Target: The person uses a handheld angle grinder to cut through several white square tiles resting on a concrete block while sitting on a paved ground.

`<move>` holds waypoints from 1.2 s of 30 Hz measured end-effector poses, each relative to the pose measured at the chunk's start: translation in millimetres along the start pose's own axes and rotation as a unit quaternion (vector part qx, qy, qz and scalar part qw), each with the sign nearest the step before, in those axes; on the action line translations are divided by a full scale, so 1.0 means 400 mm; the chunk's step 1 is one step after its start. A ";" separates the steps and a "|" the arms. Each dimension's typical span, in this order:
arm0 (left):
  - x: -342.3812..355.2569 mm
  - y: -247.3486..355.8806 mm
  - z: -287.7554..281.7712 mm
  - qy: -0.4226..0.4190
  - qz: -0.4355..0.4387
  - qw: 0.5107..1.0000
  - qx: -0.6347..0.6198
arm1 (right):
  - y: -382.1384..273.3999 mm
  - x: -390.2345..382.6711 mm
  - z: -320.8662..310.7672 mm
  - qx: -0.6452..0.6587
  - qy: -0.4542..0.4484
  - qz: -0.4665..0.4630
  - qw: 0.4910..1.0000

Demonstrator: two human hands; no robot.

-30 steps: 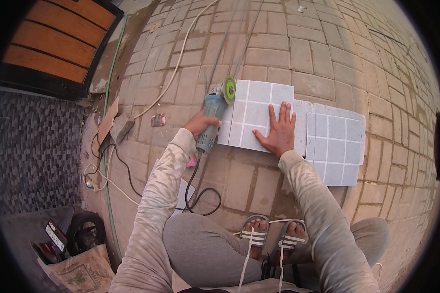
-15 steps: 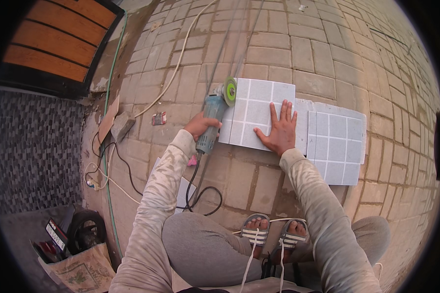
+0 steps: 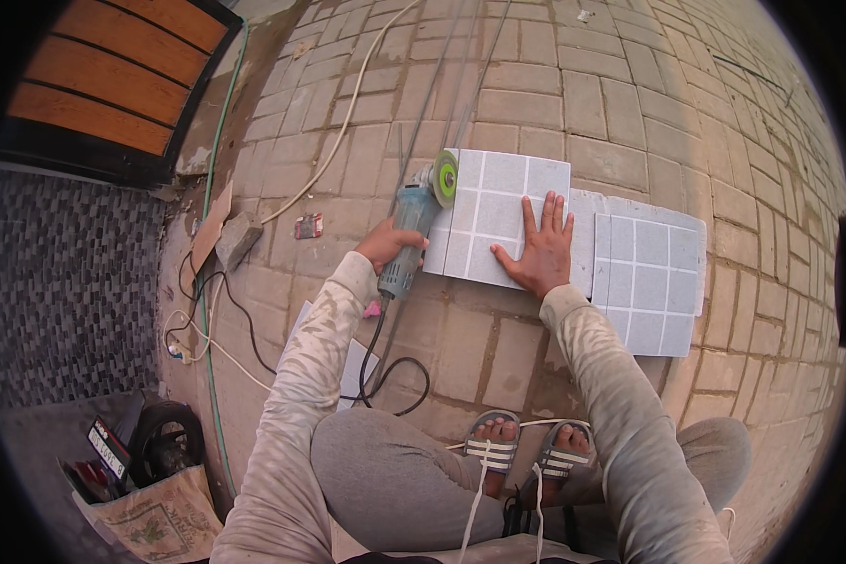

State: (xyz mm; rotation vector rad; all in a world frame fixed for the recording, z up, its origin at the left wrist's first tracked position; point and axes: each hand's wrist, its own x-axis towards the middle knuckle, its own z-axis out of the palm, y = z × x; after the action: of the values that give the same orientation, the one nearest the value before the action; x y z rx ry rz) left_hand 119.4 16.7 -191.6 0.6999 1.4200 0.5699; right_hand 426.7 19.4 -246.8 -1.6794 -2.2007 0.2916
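Note:
My left hand (image 3: 392,245) is wrapped around the body of a blue-grey angle grinder (image 3: 407,226). The grinder's green disc (image 3: 445,179) stands at the left part of a grey tile (image 3: 499,179) patterned with white grid lines, where a dark line runs along the tile. My right hand (image 3: 540,248) lies flat on that tile with its fingers spread. Under the tile's right side is a pale slab (image 3: 583,221). A second gridded tile (image 3: 645,282) rests on the slab at the right, also with a dark line near its left edge.
The grinder's black cord (image 3: 427,376) loops near my left knee. Thin grey rods (image 3: 432,103) lie on the paving beyond the grinder. To the left are a stone block (image 3: 239,242), a small red packet (image 3: 308,227), a green hose (image 3: 212,348) and a filled sack (image 3: 155,517).
Hardly anything differs. The grinder disc remains at about the same place on the tile, and my right hand stays flat on it.

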 end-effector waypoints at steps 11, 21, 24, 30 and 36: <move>-0.019 0.001 0.006 0.004 0.001 1.000 0.014 | -0.003 -0.001 -0.001 0.005 0.012 -0.004 1.000; -0.030 -0.010 0.008 -0.003 -0.002 1.000 0.011 | 0.001 -0.001 0.001 0.001 0.009 -0.003 1.000; -0.033 -0.014 0.005 -0.006 -0.002 1.000 0.012 | 0.000 -0.001 0.002 0.002 0.009 -0.004 1.000; -0.037 -0.025 0.005 -0.004 -0.005 1.000 0.007 | 0.000 0.000 0.000 -0.004 0.001 -0.001 1.000; -0.051 -0.028 0.012 0.003 0.000 1.000 0.012 | 0.000 0.000 -0.001 -0.005 -0.004 0.001 1.000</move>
State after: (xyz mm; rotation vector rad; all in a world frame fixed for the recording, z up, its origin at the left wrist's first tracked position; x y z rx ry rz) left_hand 121.8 -6.3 -185.6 0.7183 1.4349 0.5554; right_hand 426.8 19.5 -246.2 -1.6890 -2.2107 0.2887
